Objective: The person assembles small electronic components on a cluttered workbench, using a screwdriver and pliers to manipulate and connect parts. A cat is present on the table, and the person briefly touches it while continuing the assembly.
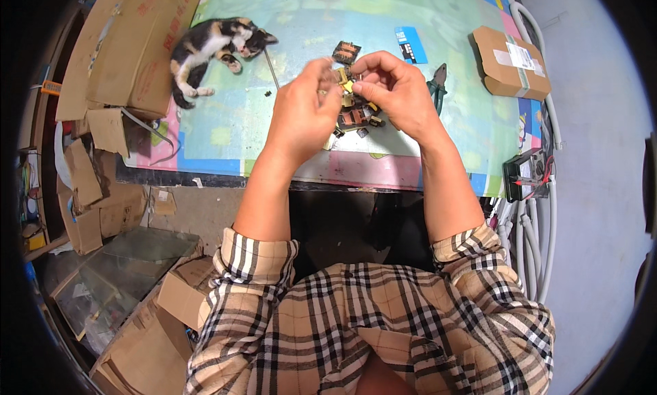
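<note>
Over the table, my right hand pinches a small yellow-taped part, probably a small transformer, between thumb and index finger. Close by on its left is my left hand, fingers curled and blurred by motion, so whether they grip anything is unclear. Below both hands lies a pile of small electronic parts, black with yellow tape and copper-coloured windings, partly hidden by the hands. Just beyond sits a black part with copper windings. Dark green-handled pliers rest right of my right hand.
A calico cat lies at the far left, beside a large cardboard box. A blue card and a small cardboard box are at the far right. A black multimeter sits by the right edge, near grey pipes.
</note>
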`<state>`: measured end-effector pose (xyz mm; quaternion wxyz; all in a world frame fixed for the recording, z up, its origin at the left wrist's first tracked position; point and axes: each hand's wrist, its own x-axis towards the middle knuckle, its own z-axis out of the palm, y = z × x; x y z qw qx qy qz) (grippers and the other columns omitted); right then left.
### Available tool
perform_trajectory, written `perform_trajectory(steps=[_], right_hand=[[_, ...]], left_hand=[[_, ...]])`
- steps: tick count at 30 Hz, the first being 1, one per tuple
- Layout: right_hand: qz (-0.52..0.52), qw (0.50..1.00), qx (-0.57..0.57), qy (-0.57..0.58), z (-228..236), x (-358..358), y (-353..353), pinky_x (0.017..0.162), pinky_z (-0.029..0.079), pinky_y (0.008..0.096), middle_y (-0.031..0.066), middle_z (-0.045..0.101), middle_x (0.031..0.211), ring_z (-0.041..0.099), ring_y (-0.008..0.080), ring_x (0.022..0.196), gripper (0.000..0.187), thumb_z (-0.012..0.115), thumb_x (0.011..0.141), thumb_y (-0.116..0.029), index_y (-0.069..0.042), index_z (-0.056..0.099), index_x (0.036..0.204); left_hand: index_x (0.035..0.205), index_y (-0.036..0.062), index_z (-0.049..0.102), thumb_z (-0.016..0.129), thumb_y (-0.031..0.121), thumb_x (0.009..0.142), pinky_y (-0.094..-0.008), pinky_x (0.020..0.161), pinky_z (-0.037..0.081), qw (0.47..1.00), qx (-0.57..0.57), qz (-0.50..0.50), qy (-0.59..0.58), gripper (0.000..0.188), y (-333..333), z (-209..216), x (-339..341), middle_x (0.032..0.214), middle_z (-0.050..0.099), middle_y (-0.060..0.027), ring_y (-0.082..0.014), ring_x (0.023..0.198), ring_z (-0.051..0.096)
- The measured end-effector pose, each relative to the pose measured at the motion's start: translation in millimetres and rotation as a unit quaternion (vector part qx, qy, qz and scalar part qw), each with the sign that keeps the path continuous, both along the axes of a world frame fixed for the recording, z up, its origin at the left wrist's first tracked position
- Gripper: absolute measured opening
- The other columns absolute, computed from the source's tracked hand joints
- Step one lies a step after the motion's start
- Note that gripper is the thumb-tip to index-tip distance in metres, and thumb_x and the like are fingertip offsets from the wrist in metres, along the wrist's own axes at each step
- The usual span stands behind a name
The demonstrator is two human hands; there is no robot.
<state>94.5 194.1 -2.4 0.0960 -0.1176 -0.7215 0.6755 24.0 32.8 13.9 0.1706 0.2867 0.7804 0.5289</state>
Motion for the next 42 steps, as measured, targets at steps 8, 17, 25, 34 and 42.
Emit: perform_trajectory(steps=[8, 17, 25, 34, 42], right_hand=[[0.022, 0.998, -0.033, 0.040, 2.6, 1.3, 1.4, 0.074, 0.050, 0.0214, 0.0015, 0.062, 0.092, 0.058, 0.0070, 0.080, 0.024, 0.069, 0.078, 0.003, -0.002, 0.062, 0.100], [0.043, 0.995, -0.076, 0.048, -0.4, 1.2, 3.6, 0.077, 0.052, 0.0225, 0.0025, 0.063, 0.093, 0.062, 0.0084, 0.084, 0.023, 0.066, 0.080, 0.004, 0.000, 0.060, 0.102], [0.030, 0.998, -0.037, 0.044, -0.5, 0.7, 1.4, 0.076, 0.051, 0.0224, 0.0047, 0.063, 0.090, 0.061, 0.0077, 0.081, 0.024, 0.064, 0.083, 0.003, 0.000, 0.057, 0.105], [0.020, 0.994, -0.073, 0.075, 0.9, 1.6, 6.8, 0.077, 0.051, 0.0221, 0.0044, 0.062, 0.089, 0.060, 0.0080, 0.082, 0.023, 0.064, 0.084, 0.001, 0.001, 0.057, 0.105], [0.022, 0.999, -0.001, 0.049, -0.4, 1.7, 9.1, 0.074, 0.049, 0.0213, 0.0050, 0.062, 0.089, 0.060, 0.0077, 0.080, 0.022, 0.064, 0.084, 0.001, 0.002, 0.057, 0.105]], left_hand=[[0.078, -0.0030, 0.061, 0.063, 0.006, 0.087, -0.0218, 0.051, 0.030, 0.998, 0.045, 0.037, -0.004, 0.013, 11.3, -3.3, 5.8, 0.062, 0.046, 0.0058, -0.0031, 0.060, 0.036], [0.078, -0.0025, 0.063, 0.063, 0.006, 0.087, -0.0204, 0.051, 0.029, 0.995, 0.061, 0.065, -0.053, 0.012, 8.5, -3.2, 4.3, 0.063, 0.047, 0.0078, -0.0015, 0.060, 0.036], [0.079, -0.0030, 0.063, 0.063, 0.005, 0.086, -0.0207, 0.051, 0.031, 0.995, 0.047, 0.084, 0.014, 0.011, 8.9, 1.1, 4.6, 0.063, 0.051, 0.0057, -0.0021, 0.059, 0.038], [0.080, -0.0030, 0.063, 0.062, 0.003, 0.086, -0.0212, 0.049, 0.028, 0.994, 0.066, 0.083, -0.007, 0.009, 5.2, -1.9, 0.4, 0.062, 0.048, 0.0070, -0.0018, 0.057, 0.035], [0.081, -0.0019, 0.064, 0.063, 0.004, 0.087, -0.0196, 0.050, 0.026, 0.989, 0.096, 0.097, -0.050, 0.008, 3.7, 2.2, -0.7, 0.064, 0.047, 0.0090, -0.0004, 0.058, 0.033]])
